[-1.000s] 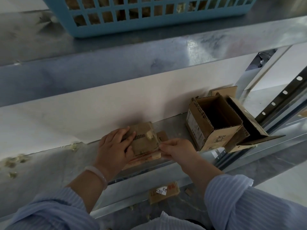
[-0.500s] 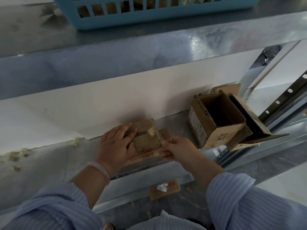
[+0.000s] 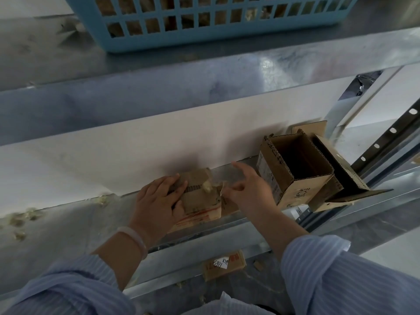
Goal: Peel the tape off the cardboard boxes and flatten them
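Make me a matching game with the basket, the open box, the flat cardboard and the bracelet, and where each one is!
Things:
1. blue basket
2. open box
3. flattened cardboard
4. white bracelet

Places:
A. on the left wrist
B. under the left hand
C. on the upper shelf
D. standing to the right of the right hand

Pairs: 1-C, 2-D, 3-B, 4-A

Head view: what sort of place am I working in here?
Probably a stockroom or packing area: galvanised metal shelving, a blue plastic basket on the upper shelf, and an open cardboard box on the lower one.
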The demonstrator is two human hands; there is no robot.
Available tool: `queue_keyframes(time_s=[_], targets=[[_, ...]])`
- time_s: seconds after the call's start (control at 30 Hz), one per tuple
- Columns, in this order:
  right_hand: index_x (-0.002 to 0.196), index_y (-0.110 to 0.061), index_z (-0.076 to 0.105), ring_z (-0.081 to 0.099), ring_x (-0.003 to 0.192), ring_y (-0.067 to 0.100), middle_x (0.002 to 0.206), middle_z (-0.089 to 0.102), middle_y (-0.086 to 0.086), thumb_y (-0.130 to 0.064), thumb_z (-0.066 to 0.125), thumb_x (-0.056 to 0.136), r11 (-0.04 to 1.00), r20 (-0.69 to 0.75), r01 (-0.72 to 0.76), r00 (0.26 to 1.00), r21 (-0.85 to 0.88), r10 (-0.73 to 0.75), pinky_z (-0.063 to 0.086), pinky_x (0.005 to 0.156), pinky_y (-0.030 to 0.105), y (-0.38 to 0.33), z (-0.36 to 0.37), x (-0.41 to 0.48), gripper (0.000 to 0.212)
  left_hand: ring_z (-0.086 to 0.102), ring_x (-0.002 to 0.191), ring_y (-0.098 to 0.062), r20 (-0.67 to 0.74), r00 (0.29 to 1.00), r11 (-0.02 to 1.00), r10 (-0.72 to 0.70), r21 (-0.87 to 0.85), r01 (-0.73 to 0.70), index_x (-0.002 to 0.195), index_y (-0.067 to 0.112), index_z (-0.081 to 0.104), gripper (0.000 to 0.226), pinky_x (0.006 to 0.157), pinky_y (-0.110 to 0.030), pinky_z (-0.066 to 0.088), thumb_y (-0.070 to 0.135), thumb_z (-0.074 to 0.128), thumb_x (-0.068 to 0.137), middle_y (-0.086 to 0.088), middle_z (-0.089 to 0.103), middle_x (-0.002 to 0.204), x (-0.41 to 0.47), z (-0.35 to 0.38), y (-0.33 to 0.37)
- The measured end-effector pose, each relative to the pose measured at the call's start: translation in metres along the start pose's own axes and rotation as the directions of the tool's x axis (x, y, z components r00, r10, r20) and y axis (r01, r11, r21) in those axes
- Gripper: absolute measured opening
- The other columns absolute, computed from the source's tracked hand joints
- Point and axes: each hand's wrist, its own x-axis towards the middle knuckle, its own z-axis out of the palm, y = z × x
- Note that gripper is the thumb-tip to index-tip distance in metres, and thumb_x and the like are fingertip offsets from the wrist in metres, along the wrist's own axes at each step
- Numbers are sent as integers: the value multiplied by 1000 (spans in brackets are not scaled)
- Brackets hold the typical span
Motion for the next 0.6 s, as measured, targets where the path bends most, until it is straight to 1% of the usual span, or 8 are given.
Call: queue_keyframes(time_s=[0.03,0.1,0.17,0.2,0.27,0.33,0.47,0.6], targets=[[138,-40,46,58,72,-4,80,67,-14,-27,71,87,997,-6,60,998,-46,-61,41,55,6,-2,0,2,58,55,118,-24,-6,1000,1000,3,1,-3,121,26,67,47,101,-38,35,38,43,82,1,60,131,0,0,0],[130,-35,59,56,74,-6,88,62,-19,-27,69,89,973,18,181,983,-143,-181,45,64,4,-7,3,9,42,56,117,-24,-11,1000,1000,8,5,-8,121,26,67,46,100,-38,36,38,43,83,1,60,130,0,1,-1],[112,-29,71,57,83,1,97,60,-13,-28,70,88,941,67,263,965,-212,-254,52,79,20,-11,8,17,24,56,117,-24,-10,1000,1000,17,9,-17,122,27,67,47,100,-38,36,39,44,83,1,60,130,0,2,-2],[104,-28,72,56,88,5,103,57,-10,-29,72,86,926,92,290,957,-240,-276,50,80,24,-11,11,21,18,57,117,-25,-10,1000,1000,20,9,-20,122,27,67,47,100,-38,37,39,44,83,1,60,131,0,3,-3],[92,-26,66,53,94,9,107,52,-7,-26,72,86,893,139,351,936,-284,-323,42,77,22,-12,16,28,9,57,116,-25,-25,999,1000,27,2,-27,122,26,67,46,100,-38,37,39,44,84,0,61,130,0,3,-4],[88,-21,58,56,93,16,100,55,-5,-22,69,88,864,178,394,918,-314,-354,41,73,25,-13,18,32,10,57,115,-25,-48,998,999,44,-3,-44,121,26,68,45,100,-37,37,37,44,84,0,61,129,1,4,-4],[87,-18,58,59,85,17,92,61,-1,-22,67,89,875,118,363,932,-321,-343,51,74,30,-13,16,38,10,56,116,-23,-56,997,998,54,-14,-55,121,26,67,46,100,-36,36,37,45,82,0,61,130,0,4,-5],[85,-17,59,58,78,15,83,63,-1,-16,67,88,976,28,179,984,-125,-177,50,68,29,-7,21,40,9,55,117,-22,-59,995,996,81,-33,-83,122,25,67,46,100,-37,38,35,45,82,0,60,131,-1,2,-7]])
